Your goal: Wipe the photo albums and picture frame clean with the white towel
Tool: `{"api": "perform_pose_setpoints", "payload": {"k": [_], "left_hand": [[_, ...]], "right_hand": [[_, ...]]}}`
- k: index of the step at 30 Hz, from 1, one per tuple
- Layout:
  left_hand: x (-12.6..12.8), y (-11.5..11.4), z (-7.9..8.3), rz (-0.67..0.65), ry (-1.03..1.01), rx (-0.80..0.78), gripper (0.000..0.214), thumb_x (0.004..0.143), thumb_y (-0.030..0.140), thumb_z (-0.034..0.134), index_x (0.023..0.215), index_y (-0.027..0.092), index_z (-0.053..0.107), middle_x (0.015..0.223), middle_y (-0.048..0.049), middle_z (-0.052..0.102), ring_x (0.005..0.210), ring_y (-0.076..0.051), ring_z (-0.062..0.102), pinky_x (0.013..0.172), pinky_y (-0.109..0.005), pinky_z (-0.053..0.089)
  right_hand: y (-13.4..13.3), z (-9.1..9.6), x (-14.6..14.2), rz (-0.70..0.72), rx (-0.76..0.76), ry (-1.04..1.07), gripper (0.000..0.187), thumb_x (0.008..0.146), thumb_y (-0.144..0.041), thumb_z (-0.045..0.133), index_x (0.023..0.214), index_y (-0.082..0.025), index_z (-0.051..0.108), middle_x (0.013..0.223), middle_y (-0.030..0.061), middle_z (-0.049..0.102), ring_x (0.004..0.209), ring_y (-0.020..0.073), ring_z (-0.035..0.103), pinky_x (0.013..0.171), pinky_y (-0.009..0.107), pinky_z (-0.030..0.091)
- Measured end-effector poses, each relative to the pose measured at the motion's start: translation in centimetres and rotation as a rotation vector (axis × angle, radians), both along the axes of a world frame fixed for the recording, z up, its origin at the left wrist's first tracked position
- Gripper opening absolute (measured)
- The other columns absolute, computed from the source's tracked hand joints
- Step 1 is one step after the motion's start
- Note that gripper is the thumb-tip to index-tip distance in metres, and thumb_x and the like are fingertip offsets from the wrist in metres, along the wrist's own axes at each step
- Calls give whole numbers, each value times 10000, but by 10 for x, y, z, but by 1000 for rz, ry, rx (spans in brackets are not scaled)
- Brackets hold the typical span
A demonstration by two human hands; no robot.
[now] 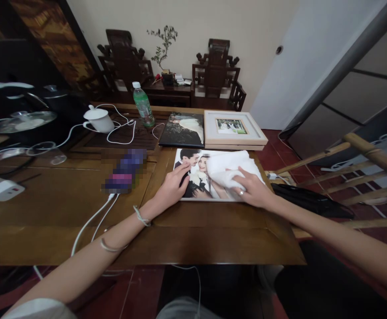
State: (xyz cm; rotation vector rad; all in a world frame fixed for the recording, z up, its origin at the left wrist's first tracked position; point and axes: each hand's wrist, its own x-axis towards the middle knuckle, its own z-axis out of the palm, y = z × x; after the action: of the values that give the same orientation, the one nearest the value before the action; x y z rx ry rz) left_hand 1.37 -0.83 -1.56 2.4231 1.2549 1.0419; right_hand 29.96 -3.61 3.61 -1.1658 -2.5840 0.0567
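A photo panel [198,186] with a picture of a couple lies flat on the wooden table in front of me. My left hand [174,185] rests on its left edge, fingers stretched out and holding nothing. On the panel's right half, my right hand [251,188] grips a bunched white cloth [230,166], which covers that part of the picture. A ring shows on a finger of the right hand. Behind the panel lie a dark photo panel [183,129] and, right of it, a light wooden picture frame [235,128] on top of another.
Left of the panel lies a phone-like device [124,171], blurred out, with white cables. Farther back are a green-tinted bottle [143,106], a lidded white cup [98,119] and a glass-lidded pot [25,122]. A wooden chair [376,155] stands right of the table [213,235].
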Motion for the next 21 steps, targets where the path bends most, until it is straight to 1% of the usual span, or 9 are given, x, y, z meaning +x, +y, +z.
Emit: {"api": "perform_pose_setpoints", "payload": {"k": [3, 5, 7, 10, 12, 13, 15, 18, 21], "left_hand": [[-1, 0, 0, -1, 6, -5, 326, 925, 214, 435, 1210, 126, 569, 1328, -162, 564, 1276, -253, 496, 1077, -492, 400], [-1, 1, 0, -4, -1, -5, 322, 925, 217, 437, 1210, 143, 568, 1331, -151, 563, 1277, -251, 496, 1077, -495, 400], [-1, 1, 0, -5, -8, -4, 319, 925, 217, 440, 1210, 156, 569, 1328, -138, 568, 1275, -248, 498, 1076, -491, 404], [-2, 0, 0, -7, 2, -11, 323, 927, 213, 439, 1212, 133, 569, 1325, -151, 567, 1276, -250, 496, 1080, -480, 402], [-2, 0, 0, -10, 8, -13, 329, 929, 209, 436, 1215, 113, 568, 1328, -164, 562, 1279, -254, 492, 1083, -480, 396], [-1, 0, 0, -10, 7, -11, 330, 930, 208, 435, 1216, 111, 567, 1328, -165, 562, 1279, -254, 491, 1083, -481, 395], [-1, 0, 0, -10, 1, -4, 329, 929, 207, 436, 1220, 124, 565, 1328, -155, 564, 1276, -253, 494, 1078, -482, 401], [-1, 1, -1, -12, -3, 6, 324, 927, 208, 439, 1216, 136, 566, 1321, -149, 570, 1274, -256, 497, 1076, -486, 405], [-1, 1, -2, -5, -5, 12, 319, 923, 210, 447, 1204, 126, 573, 1310, -159, 577, 1268, -266, 502, 1074, -491, 406]], "right_hand": [[33, 2, -6, -62, -3, -28, 336, 868, -239, 430, 1116, -154, 640, 1143, 164, 639, 1071, 340, 569, 863, 499, 476], [50, 1, -10, -74, -2, -20, 352, 872, -231, 427, 1150, -142, 623, 1129, 168, 638, 1056, 333, 570, 868, 499, 470], [61, -1, -12, -61, 7, -5, 338, 877, -218, 429, 1147, -143, 617, 1182, 169, 620, 1089, 321, 560, 918, 514, 444], [64, -6, -12, -35, 39, -7, 293, 871, -185, 443, 1101, -150, 621, 1308, 180, 552, 1227, 317, 483, 1038, 590, 314], [58, -10, -10, -25, 54, -12, 261, 864, -175, 455, 1063, -147, 622, 1362, 198, 505, 1290, 317, 428, 1070, 626, 239], [53, -12, -9, -21, 57, -12, 243, 861, -174, 463, 1042, -144, 622, 1370, 209, 493, 1300, 318, 420, 1076, 631, 226], [37, -14, -6, -2, 68, -1, 204, 855, -178, 478, 993, -140, 623, 1375, 232, 479, 1295, 324, 429, 1077, 627, 241], [2, -14, -2, 65, 96, 22, 154, 842, -162, 482, 917, -145, 615, 1365, 250, 482, 1300, 338, 421, 1066, 635, 269], [-37, -12, -2, 147, 115, 62, 137, 810, -115, 476, 863, -157, 595, 1314, 236, 537, 1310, 345, 405, 1052, 662, 279]]}}
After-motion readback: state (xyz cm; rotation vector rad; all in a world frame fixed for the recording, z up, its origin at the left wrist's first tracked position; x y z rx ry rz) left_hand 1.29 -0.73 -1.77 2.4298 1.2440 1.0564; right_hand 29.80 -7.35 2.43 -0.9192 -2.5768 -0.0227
